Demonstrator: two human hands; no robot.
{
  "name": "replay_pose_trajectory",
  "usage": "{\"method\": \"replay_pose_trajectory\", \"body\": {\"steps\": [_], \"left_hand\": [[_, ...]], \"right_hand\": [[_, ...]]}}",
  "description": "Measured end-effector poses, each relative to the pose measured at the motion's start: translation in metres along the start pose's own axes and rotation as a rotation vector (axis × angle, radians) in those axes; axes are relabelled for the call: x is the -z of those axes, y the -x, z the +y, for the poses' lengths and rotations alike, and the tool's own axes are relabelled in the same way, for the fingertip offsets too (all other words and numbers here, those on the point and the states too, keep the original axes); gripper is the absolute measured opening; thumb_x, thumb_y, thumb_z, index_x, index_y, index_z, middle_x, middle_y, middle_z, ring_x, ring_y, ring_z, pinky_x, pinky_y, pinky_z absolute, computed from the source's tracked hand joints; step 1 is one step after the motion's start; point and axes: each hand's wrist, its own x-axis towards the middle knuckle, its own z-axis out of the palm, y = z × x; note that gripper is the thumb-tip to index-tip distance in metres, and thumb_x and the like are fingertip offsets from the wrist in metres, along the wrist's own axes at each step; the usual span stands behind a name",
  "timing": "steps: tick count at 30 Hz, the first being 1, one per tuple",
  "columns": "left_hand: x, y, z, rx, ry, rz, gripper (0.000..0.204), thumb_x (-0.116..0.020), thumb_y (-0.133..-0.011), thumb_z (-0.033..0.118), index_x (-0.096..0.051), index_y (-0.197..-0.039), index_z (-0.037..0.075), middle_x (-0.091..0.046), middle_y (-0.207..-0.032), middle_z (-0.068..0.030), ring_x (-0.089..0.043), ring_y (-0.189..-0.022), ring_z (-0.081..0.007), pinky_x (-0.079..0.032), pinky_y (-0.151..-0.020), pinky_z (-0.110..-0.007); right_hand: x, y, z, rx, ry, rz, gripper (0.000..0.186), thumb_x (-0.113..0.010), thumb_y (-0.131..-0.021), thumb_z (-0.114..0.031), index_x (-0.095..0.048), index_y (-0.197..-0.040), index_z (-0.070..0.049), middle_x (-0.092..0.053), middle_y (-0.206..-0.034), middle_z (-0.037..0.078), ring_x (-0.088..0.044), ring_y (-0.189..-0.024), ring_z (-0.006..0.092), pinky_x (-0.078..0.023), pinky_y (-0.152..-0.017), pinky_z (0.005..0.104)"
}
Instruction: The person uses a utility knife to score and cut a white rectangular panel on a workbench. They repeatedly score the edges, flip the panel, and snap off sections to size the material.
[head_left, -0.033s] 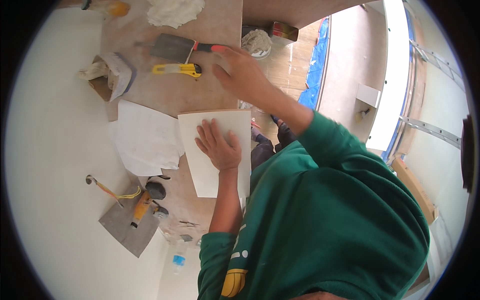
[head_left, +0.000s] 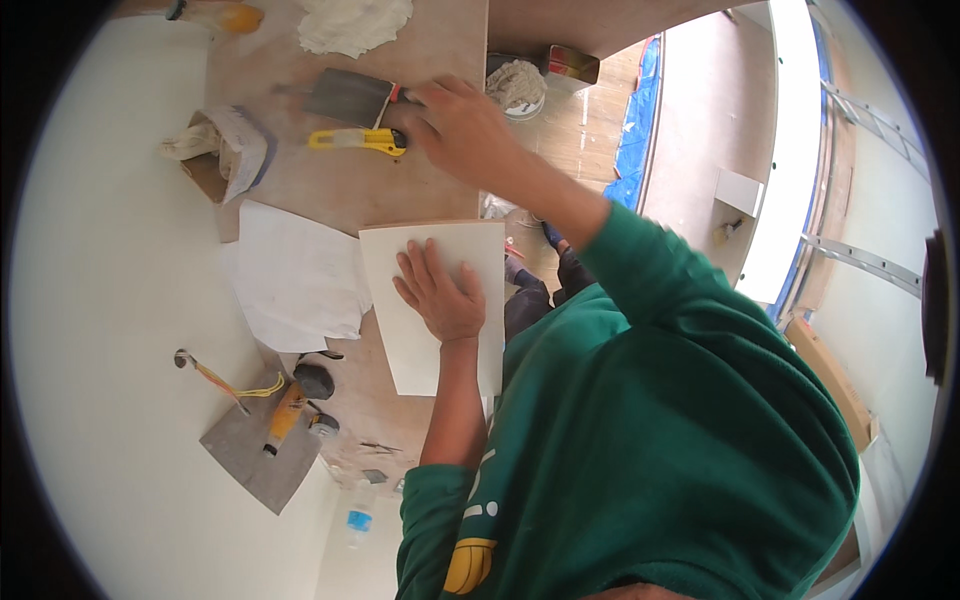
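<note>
from my end, i have the left hand (head_left: 440,295) lying flat, palm down, fingers a little apart, on the white board (head_left: 412,350), which sits on the brown work surface (head_left: 300,190) just to nine o'clock of my view's centre. the right hand (head_left: 465,125) is up at twelve o'clock, over the handle (head_left: 402,95) of the wide-bladed tool (head_left: 348,98), whose blade lies toward nine. the hand looks a bit blurred and hides most of the handle, so i cannot tell whether its fingers are clamped around it or merely touching. i judge the step in hand to be getting hold of the tool while the left hand minds the board. the next move, to my mind, calls for a sure wrap on the handle, clear of the yellow knife (head_left: 358,140) at the blade's six o'clock, and no sideways push into the white sheet (head_left: 295,280) at the board's nine o'clock edge.
</note>
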Motion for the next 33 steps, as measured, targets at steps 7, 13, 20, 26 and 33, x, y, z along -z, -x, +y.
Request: {"method": "replay_pose_trajectory", "body": {"steps": [7,13,20,26,33], "left_hand": [[0.002,0.002,-0.001,-0.016,0.011,0.001,0.063,-0.053,-0.096,0.035,-0.042,-0.148,0.003,-0.035,-0.157,-0.0215,-0.026,-0.147,-0.045,-0.018,-0.115,-0.065],[-0.001,0.004,-0.001,-0.025,-0.007,-0.003,0.063,-0.053,-0.096,0.035,-0.041,-0.148,0.003,-0.034,-0.157,-0.0209,-0.026,-0.147,-0.0449,-0.018,-0.115,-0.065],[-0.001,0.003,-0.001,-0.041,-0.025,0.031,0.065,-0.054,-0.094,0.035,-0.039,-0.149,0.004,-0.033,-0.157,-0.0209,-0.026,-0.147,-0.0453,-0.018,-0.115,-0.066],[-0.003,0.003,-0.003,-0.062,-0.053,0.038,0.065,-0.053,-0.095,0.035,-0.038,-0.15,0.004,-0.033,-0.157,-0.0207,-0.026,-0.147,-0.0443,-0.019,-0.115,-0.065],[-0.01,0.003,-0.004,-0.093,-0.057,0.087,0.063,-0.051,-0.097,0.035,-0.037,-0.15,0.005,-0.034,-0.157,-0.0208,-0.027,-0.147,-0.0431,-0.02,-0.116,-0.064]], "right_hand": [[-0.048,-0.061,0.018,-0.101,0.27,-0.486,0.04,-0.068,-0.084,-0.011,-0.057,-0.121,0.0,-0.068,-0.103,0.016,-0.067,-0.102,0.0335,-0.055,-0.079,0.0428],[0.001,-0.105,-0.046,-0.295,-0.247,-0.861,0.046,-0.067,-0.087,-0.027,-0.056,-0.119,0.003,-0.067,-0.084,0.012,-0.066,-0.075,0.0218,-0.053,-0.061,0.0416],[0.012,-0.028,-0.014,-0.539,-1.309,-0.974,0.031,-0.06,-0.093,-0.026,-0.062,-0.107,0.002,-0.063,-0.083,0.008,-0.056,-0.059,0.0142,-0.045,-0.048,0.0296],[-0.022,-0.018,-0.032,-0.664,-1.28,-0.764,0.034,-0.062,-0.095,-0.024,-0.061,-0.121,-0.002,-0.061,-0.08,0.006,-0.055,-0.06,0.012,-0.045,-0.05,0.0274],[0.036,0.124,-0.045,-0.205,-0.883,-0.291,0.043,-0.054,-0.103,-0.027,-0.054,-0.137,-0.002,-0.059,-0.077,0.005,-0.055,-0.059,0.0104,-0.048,-0.055,0.029]]}}
